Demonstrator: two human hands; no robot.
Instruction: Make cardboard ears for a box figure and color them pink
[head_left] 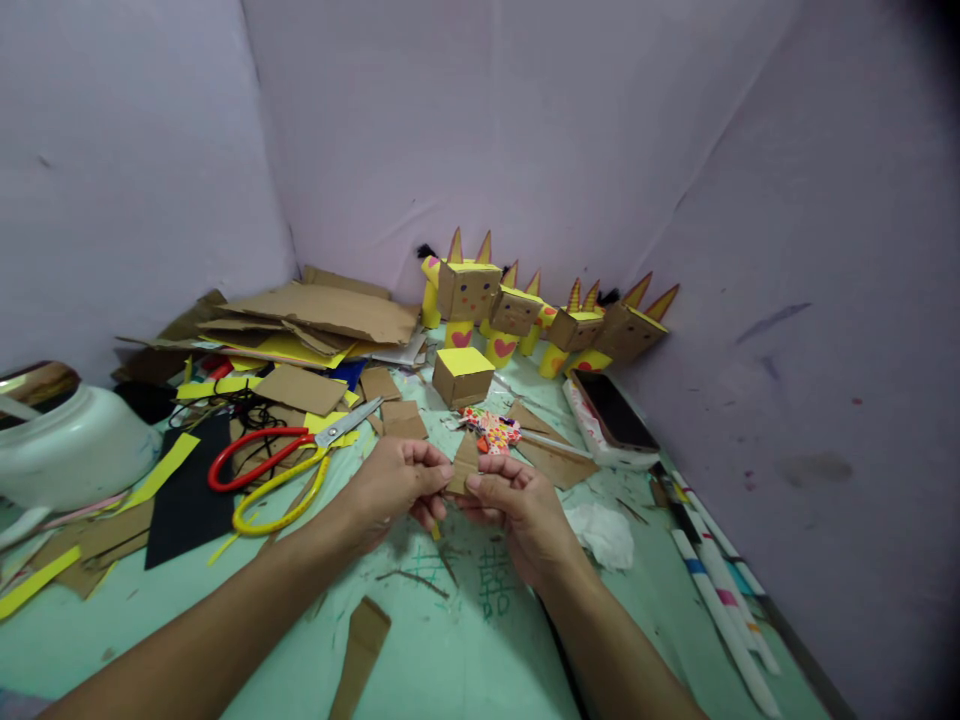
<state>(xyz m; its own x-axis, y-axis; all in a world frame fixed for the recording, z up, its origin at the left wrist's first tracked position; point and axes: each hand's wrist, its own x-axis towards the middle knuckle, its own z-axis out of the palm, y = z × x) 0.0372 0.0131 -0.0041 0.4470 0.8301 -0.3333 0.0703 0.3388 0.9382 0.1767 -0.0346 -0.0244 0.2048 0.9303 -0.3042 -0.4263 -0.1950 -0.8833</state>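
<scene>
Between my two hands is a small piece of brown cardboard (465,466), pinched at its sides above the green tabletop. My left hand (394,490) has thumb and fingers closed on its left edge, and a bit of yellow shows just below those fingertips. On the right edge, my right hand (521,505) grips with the thumb on top. Just beyond the hands lies a colourful patterned item (491,430) whose kind I cannot make out. A cardboard box with a yellow top (463,376) stands behind it. Scissors with red and yellow handles (300,455) lie to the left.
Cardboard figures with pointed horns (469,290) line the back wall. Cardboard sheets (322,310) are piled at the back left, near a white pot (82,450). A phone (615,410), crumpled tissue (602,535) and several white markers (724,600) are at right. A cardboard strip (361,650) lies in front.
</scene>
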